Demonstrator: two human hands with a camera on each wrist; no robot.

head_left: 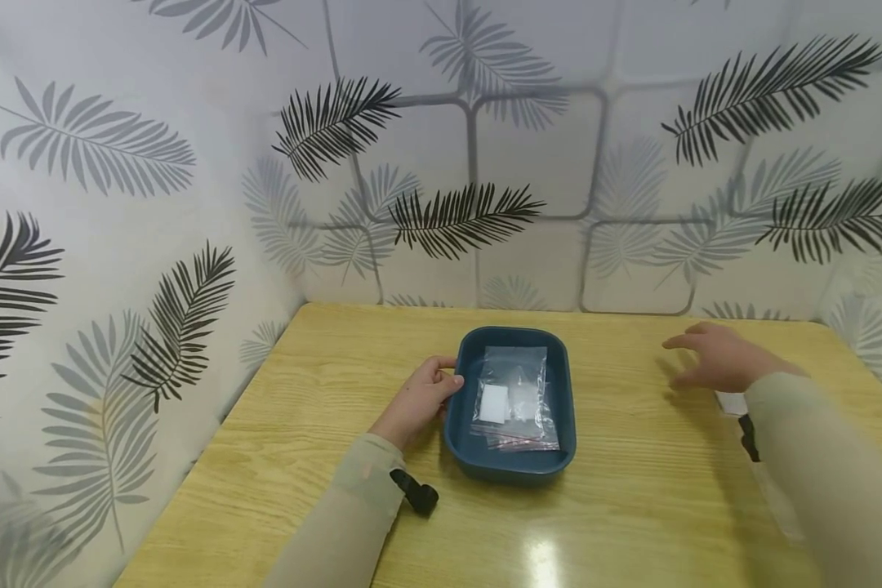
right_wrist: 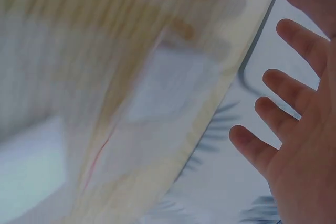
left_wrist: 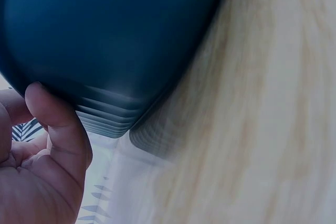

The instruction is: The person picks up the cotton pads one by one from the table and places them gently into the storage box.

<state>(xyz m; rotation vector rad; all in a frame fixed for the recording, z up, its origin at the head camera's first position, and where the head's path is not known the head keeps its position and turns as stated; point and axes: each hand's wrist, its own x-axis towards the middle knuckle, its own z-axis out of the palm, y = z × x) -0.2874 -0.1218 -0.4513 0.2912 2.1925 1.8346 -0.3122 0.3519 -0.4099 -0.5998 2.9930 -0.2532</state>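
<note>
- White wall (head_left: 529, 155): rose across the back and along the left, printed with dark and grey leaves (head_left: 334, 122) and rounded grey outlines.
- Yellowish wood table (head_left: 316, 359): spread below, ran back to the wall, and caught a bright patch of light near the front.
- Pale sleeves (head_left: 823, 465): covered both arms, reaching in from the bottom edge and from the lower right.
- Dark blue box (head_left: 514, 474): sat upright near the middle of the table, open at the top, rounded at the corners, partly ribbed outside.
- Right hand (head_left: 728, 359): hung over the table's right side, well apart from the box; grip wide, with thumb and fingers spread.
- Left hand (head_left: 422, 396): held the box by its left side in a narrow grip, thumb tip at the rim, fingers bent.
- Clear bags (head_left: 522, 367): lay flat in the box, overlapping, with reddish lines toward the near edges.
- Table bag (right_wrist: 152, 135): lay near the right hand, not touching, blurred, with a red line along one edge.
- Black straps (head_left: 414, 492): sat near the cuffs, one per arm.
- White pieces (head_left: 494, 404): showed among the clear bags and in the table bag; could not tell whether inside or under a bag in the box.
</note>
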